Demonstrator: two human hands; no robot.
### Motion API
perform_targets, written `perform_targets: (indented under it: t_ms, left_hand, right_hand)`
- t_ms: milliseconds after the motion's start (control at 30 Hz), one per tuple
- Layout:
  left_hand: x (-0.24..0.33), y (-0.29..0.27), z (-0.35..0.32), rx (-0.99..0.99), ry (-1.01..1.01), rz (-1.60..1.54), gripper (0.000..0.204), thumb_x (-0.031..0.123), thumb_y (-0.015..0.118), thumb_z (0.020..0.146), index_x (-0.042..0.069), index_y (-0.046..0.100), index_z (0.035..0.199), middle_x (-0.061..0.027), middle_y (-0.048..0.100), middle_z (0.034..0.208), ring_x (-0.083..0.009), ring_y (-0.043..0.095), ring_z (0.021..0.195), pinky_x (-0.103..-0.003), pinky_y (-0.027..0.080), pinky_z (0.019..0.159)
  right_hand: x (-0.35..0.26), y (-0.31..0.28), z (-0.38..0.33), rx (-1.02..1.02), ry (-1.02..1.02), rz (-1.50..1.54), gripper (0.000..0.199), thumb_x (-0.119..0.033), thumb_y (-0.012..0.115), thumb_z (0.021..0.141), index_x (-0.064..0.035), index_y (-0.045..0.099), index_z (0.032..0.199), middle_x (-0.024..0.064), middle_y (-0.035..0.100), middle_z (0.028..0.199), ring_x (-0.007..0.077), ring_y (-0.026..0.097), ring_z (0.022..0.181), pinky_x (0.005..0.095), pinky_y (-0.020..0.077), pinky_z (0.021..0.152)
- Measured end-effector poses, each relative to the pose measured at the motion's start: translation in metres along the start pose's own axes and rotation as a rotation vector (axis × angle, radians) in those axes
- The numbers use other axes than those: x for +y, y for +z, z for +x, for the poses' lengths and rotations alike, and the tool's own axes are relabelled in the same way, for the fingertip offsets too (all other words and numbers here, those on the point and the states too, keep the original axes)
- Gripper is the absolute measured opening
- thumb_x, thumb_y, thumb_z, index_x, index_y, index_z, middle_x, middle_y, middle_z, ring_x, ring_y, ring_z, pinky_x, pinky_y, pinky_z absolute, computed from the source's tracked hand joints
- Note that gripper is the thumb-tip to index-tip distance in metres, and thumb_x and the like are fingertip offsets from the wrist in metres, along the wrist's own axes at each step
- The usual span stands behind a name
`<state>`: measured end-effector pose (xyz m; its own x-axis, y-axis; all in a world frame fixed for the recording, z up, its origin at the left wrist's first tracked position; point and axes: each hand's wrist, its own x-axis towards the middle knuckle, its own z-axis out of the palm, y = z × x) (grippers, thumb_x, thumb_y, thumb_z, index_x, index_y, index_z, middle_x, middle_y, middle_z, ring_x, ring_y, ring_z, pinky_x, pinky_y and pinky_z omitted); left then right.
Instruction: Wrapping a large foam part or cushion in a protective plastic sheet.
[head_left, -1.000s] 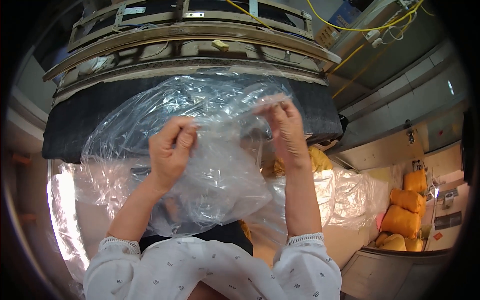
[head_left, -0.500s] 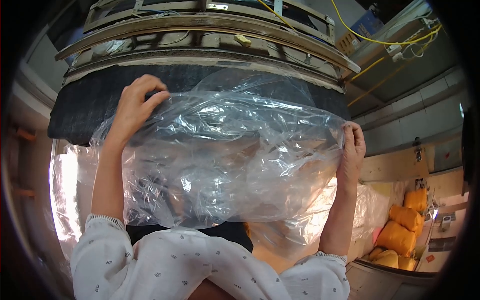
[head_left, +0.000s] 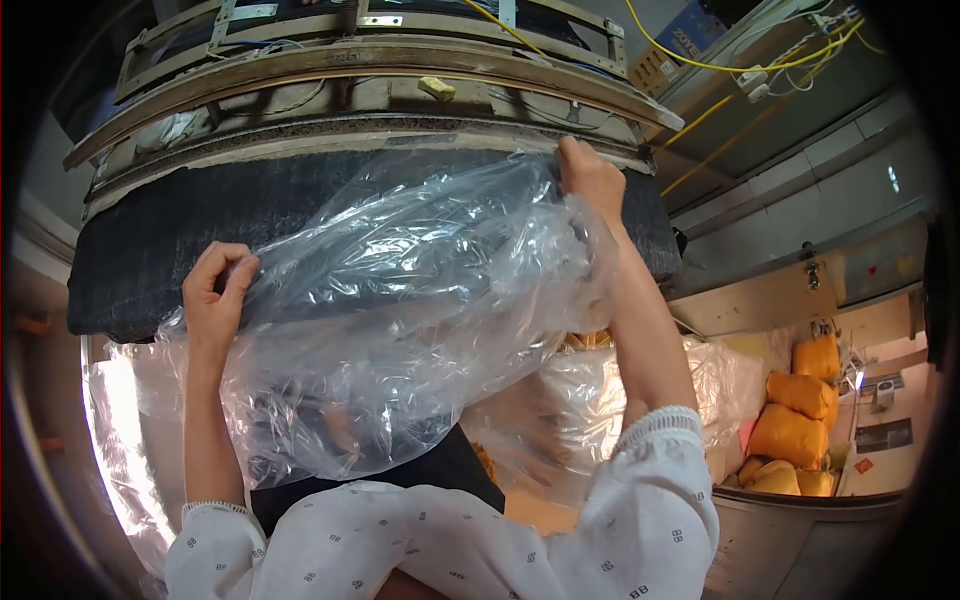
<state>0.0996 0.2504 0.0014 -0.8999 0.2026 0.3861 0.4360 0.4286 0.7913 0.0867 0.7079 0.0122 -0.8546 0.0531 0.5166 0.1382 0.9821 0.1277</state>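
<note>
A large sheet of clear plastic film (head_left: 400, 250), wrinkled and shiny, hangs between my hands over a black cloth-covered ledge (head_left: 150, 230); whether it is a bag or a single layer I cannot tell. My left hand (head_left: 215, 285) pinches its left end, thumb against fingers. Farther off and higher, my right hand (head_left: 592, 180) grips the right end near the ledge's back edge. The film's lower part drapes toward my body, over dark clothing at my waist.
Behind the ledge runs a wooden frame (head_left: 350, 62) with a small yellow block (head_left: 437, 88) and cables. A yellow cable (head_left: 690, 62) hangs at the upper right. Several orange bundles (head_left: 790, 430) are stacked at the right. More clear plastic (head_left: 125, 430) hangs at the left.
My right hand has moved up and to the left with the film's right end, away from me. My left hand has come down and slightly left. The film now slants up to the right.
</note>
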Motion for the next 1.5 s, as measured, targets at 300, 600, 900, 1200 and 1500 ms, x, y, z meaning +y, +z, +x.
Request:
perform_targets:
  t_ms: [300, 600, 900, 1200, 1500]
  left_hand:
    - [-0.066, -0.145, -0.101, 0.298, -0.219, 0.091, 0.003, 0.004, 0.057, 0.086, 0.002, 0.055, 0.085, 0.0029, 0.051, 0.079, -0.0050, 0.044, 0.074, -0.018, 0.035, 0.068]
    - [-0.019, -0.139, -0.152, 0.253, -0.190, 0.086, 0.010, 0.003, 0.066, 0.074, 0.003, 0.056, 0.073, -0.0006, 0.046, 0.067, -0.0090, 0.039, 0.060, -0.022, 0.029, 0.054]
    - [-0.043, -0.091, -0.210, 0.158, -0.367, 0.194, 0.004, 0.001, 0.062, 0.077, 0.001, 0.061, 0.074, -0.0014, 0.052, 0.067, -0.0111, 0.042, 0.059, -0.023, 0.033, 0.055]
    - [-0.038, -0.145, -0.070, 0.786, -0.308, -0.410, 0.017, 0.024, 0.048, 0.094, 0.012, 0.057, 0.102, 0.0031, 0.053, 0.089, -0.0063, 0.048, 0.082, -0.020, 0.037, 0.068]
    - [-0.119, -0.087, 0.074, 0.401, -0.120, 0.018, 0.022, 0.022, 0.059, 0.087, 0.001, 0.064, 0.087, 0.0021, 0.059, 0.074, -0.0055, 0.049, 0.071, -0.020, 0.039, 0.066]
  right_hand:
    - [-0.116, -0.022, -0.035, 0.050, -0.633, 0.525, 0.013, -0.010, 0.061, 0.071, -0.0062, 0.059, 0.084, 0.0065, 0.058, 0.086, 0.0249, 0.055, 0.076, 0.0313, 0.0439, 0.064]
    - [-0.147, -0.025, 0.000, -0.299, 0.074, 0.681, 0.024, -0.029, 0.062, 0.078, -0.0051, 0.063, 0.082, 0.0131, 0.063, 0.069, 0.0310, 0.061, 0.069, 0.0387, 0.0462, 0.062]
    - [-0.151, -0.012, -0.002, -0.138, 0.021, 0.828, 0.020, -0.022, 0.066, 0.078, -0.0031, 0.062, 0.081, 0.0098, 0.058, 0.074, 0.0281, 0.058, 0.068, 0.0343, 0.0449, 0.062]
    - [-0.169, -0.068, 0.024, 0.131, 0.392, 1.691, 0.011, -0.012, 0.051, 0.091, -0.0034, 0.045, 0.091, 0.0067, 0.057, 0.079, 0.0140, 0.053, 0.067, 0.0278, 0.0440, 0.062]
    - [-0.121, 0.041, 0.026, 0.415, 0.508, 1.023, 0.011, -0.013, 0.055, 0.085, -0.0015, 0.053, 0.087, 0.0105, 0.057, 0.071, 0.0249, 0.057, 0.065, 0.0320, 0.0441, 0.061]
